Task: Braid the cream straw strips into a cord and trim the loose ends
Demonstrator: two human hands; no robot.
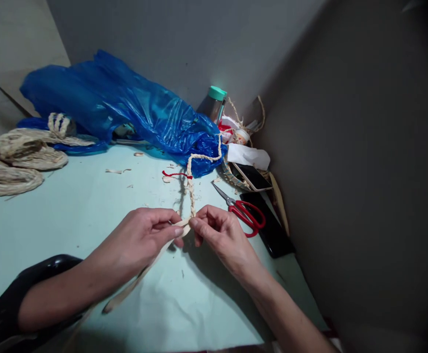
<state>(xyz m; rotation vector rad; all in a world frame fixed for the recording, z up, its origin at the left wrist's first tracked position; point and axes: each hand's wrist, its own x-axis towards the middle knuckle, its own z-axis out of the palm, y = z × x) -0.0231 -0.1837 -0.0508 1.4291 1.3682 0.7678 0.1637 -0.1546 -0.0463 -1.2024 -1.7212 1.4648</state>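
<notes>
Plaited cord (191,196) running straight away from the fingertips.
The right hand (225,235) pinches its near end, while the left hand (144,235), just beside it, grips pale strands (162,252) that slant back toward the left forearm; beyond both hands, the cord's long axis points forward, and red-handled scissors (249,215) lie just past the right hand.

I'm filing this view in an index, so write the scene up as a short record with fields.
left hand: pinching pale strands
right hand: fingertips at the near end of the braid
braid path: from the hands up to the blue plastic bag
accent: red thread at the braid
right side: red-handled scissors, black flat device
left side: fibre bundles
back: green-lidded bottle
</notes>
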